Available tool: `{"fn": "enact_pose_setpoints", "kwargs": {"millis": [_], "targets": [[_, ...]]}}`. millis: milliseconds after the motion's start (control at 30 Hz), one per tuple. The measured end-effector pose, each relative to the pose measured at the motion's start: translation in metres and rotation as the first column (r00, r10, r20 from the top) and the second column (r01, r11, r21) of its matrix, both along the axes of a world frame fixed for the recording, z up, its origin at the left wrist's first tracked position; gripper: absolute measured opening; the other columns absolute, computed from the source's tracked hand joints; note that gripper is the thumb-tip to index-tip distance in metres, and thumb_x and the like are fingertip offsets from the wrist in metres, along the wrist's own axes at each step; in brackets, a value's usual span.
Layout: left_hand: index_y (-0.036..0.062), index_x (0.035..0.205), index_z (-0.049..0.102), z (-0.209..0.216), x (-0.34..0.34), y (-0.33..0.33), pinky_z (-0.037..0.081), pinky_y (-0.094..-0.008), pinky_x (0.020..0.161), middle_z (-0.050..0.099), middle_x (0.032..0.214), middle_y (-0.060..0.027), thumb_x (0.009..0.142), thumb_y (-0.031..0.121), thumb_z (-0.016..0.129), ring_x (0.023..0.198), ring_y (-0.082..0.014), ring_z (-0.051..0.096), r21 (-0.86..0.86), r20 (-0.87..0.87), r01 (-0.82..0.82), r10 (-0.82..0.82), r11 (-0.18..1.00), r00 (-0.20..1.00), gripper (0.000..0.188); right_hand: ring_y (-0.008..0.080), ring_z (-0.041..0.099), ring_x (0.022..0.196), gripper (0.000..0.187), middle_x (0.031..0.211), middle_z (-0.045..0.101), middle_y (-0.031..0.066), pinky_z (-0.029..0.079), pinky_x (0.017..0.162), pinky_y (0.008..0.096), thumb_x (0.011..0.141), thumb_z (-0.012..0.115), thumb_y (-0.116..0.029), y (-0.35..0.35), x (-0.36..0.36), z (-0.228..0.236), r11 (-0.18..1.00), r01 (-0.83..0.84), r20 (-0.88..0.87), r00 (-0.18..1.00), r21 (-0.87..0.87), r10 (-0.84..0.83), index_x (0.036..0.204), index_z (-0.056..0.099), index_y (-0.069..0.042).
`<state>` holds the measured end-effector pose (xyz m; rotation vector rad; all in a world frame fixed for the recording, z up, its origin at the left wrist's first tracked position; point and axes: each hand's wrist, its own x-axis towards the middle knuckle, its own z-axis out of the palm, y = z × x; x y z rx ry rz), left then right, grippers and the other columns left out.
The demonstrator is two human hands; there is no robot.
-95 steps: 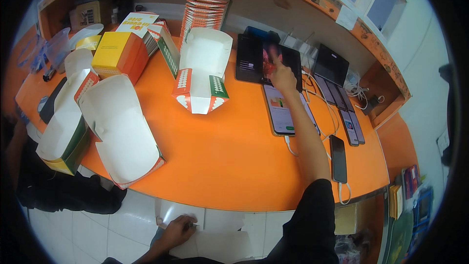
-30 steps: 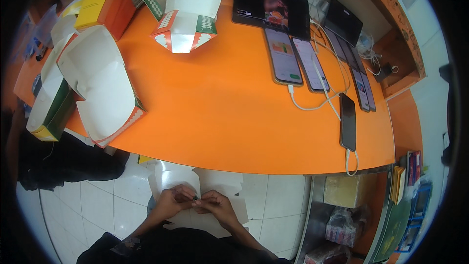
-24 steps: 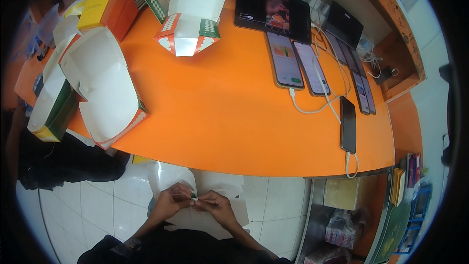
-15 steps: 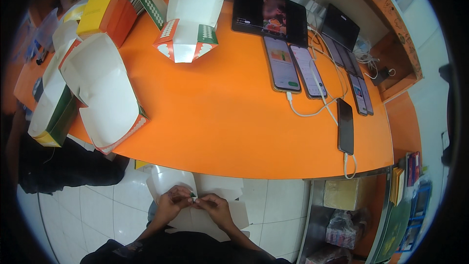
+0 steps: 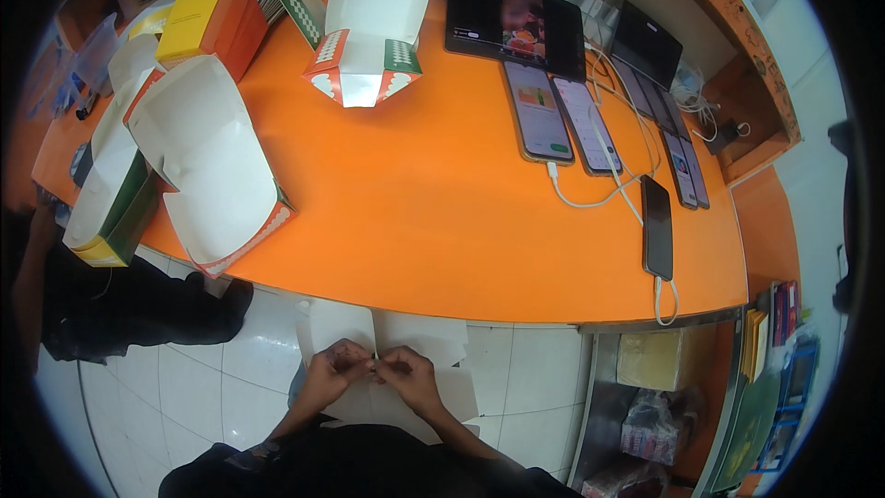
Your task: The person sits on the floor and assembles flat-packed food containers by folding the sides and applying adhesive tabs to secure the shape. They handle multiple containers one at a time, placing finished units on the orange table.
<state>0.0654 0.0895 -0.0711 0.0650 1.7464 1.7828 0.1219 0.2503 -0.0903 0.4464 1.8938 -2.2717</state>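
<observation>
Here, pinching a fold of white carton blank (image 5: 337,325) between nearly closed fingers (image 5: 393,362) of left hand (image 5: 328,376) and right hand (image 5: 415,380), in front of the orange bench (image 5: 396,221).

A glossy orange desk (image 5: 415,203) with a curved near edge spans the middle, above a shiny pale tiled floor (image 5: 194,383) reflecting light. An orange-faced raised ledge (image 5: 761,60) bounds its far right; an open metal-edged cabinet (image 5: 587,406) sits near right, a plain whitish wall (image 5: 820,184) beyond.
</observation>
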Motion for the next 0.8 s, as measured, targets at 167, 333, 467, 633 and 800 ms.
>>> {"fn": "enact_pose_setpoints", "kwargs": {"millis": [167, 333, 467, 633, 800], "targets": [[0.0019, 0.089, 0.055, -0.006, -0.001, -0.001, 0.046, -0.024, 0.077, 0.059, 0.088, -0.0028, 0.083, 0.001, 0.065, 0.083, -0.0096, 0.057, 0.032, 0.039, -0.024, 0.022, 0.999, 0.999, 0.012, 0.0136, 0.064, 0.078, 0.013, 0.086, 0.061, 0.0073, 0.051, 0.07, 0.026, 0.084, 0.065, -0.007, -0.003, -0.006, -0.006, 0.998, -0.011, -0.009, 1.0, 0.059, 0.012, 0.089, 0.057, 0.003], [0.0032, 0.092, 0.052, -0.013, -0.002, -0.009, 0.044, -0.0244, 0.079, 0.057, 0.088, -0.0026, 0.083, -0.003, 0.061, 0.087, -0.0094, 0.055, 0.1, 0.122, -0.036, 0.024, 0.994, 0.992, 0.014, 0.02, 0.066, 0.082, 0.028, 0.093, 0.064, 0.0124, 0.051, 0.075, 0.0289, 0.084, 0.066, -0.012, 0.013, -0.023, 0.05, 0.854, -0.365, -0.018, 0.917, 0.372, 0.399, 0.109, 0.058, -0.001], [0.0028, 0.094, 0.051, -0.01, -0.011, -0.016, 0.045, -0.0244, 0.077, 0.056, 0.087, -0.0028, 0.083, -0.005, 0.059, 0.083, -0.0089, 0.056, 0.105, 0.067, 0.022, -0.029, 0.994, 0.997, 0.016, 0.0261, 0.065, 0.082, 0.047, 0.094, 0.065, 0.0132, 0.051, 0.078, 0.0314, 0.083, 0.067, -0.021, 0.061, -0.031, 0.163, 0.414, -0.722, 0.028, 0.513, 0.555, 0.858, 0.127, 0.052, -0.01], [0.0021, 0.098, 0.051, -0.007, -0.012, -0.016, 0.046, -0.0235, 0.071, 0.055, 0.084, -0.0017, 0.084, -0.001, 0.059, 0.078, -0.008, 0.056, -0.059, -0.055, 0.085, -0.089, 0.995, 0.995, 0.017, 0.0175, 0.053, 0.049, 0.022, 0.057, 0.05, 0.009, 0.042, 0.049, 0.0301, 0.087, 0.055, -0.014, 0.13, -0.134, 0.249, 0.481, 0.039, -0.296, 0.831, 0.876, 0.472, 0.109, 0.059, -0.01], [0.0021, 0.1, 0.054, -0.011, 0.0, -0.009, 0.046, -0.0237, 0.072, 0.056, 0.083, -0.0025, 0.084, 0.004, 0.059, 0.08, -0.0092, 0.056, -0.084, -0.043, 0.073, -0.076, 0.994, 0.996, 0.017, 0.0297, 0.066, 0.071, 0.03, 0.074, 0.065, 0.0168, 0.05, 0.067, 0.0385, 0.086, 0.046, -0.01, 0.204, -0.305, 0.238, 0.017, 0.376, -0.372, 0.907, 0.927, 0.197, 0.112, 0.059, -0.015]]}}
